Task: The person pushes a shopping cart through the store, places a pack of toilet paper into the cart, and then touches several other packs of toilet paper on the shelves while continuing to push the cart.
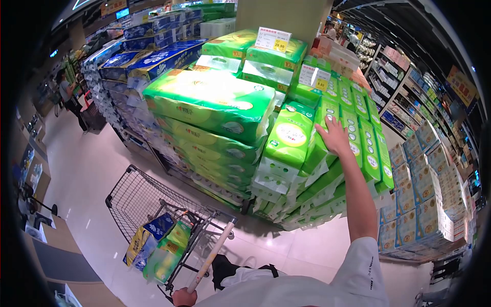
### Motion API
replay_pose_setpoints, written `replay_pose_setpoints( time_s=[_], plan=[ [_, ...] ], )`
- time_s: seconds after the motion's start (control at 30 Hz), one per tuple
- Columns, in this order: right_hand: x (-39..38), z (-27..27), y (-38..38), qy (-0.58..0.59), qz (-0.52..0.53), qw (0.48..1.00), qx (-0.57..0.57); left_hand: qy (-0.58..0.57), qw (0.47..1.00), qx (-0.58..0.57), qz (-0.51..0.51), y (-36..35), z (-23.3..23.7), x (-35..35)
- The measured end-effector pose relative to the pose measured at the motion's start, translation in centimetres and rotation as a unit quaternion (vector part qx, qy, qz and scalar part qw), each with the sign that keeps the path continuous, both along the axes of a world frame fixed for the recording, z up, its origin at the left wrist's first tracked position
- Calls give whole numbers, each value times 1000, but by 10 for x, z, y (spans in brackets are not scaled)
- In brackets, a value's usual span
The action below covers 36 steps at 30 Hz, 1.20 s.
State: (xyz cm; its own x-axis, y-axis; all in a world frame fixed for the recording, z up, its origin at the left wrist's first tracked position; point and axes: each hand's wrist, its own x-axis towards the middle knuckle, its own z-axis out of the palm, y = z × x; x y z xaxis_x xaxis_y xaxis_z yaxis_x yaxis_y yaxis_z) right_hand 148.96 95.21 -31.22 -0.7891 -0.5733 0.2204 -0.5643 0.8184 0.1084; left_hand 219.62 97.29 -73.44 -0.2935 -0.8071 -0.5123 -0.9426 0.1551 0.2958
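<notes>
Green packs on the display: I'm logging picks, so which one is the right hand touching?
The upright green pack under the right hand, just right of the pack with the round white label.

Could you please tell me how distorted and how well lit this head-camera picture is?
Head view: strong fisheye bend, black corners all round; even overhead store light, glare on the wrapped green packs and the glossy floor; right hand sharp, far shelves soft and small.
</notes>
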Motion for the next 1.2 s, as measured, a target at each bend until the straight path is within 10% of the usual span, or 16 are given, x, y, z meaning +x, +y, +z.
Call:
replay_pose_setpoints(
  time_s=[0.17,0.4,1.2],
  plan=[
    [1,5,-7,-10,-7,1000,26,-7,983,183,14,-37,61,-15],
    [4,3,-8,-18,3,999,-35,-84,995,35,37,-49,-28,-5],
    [-9,-1,-8,-18,3,999,-39,-41,997,66,-14,-172,-8,6]
  ],
)
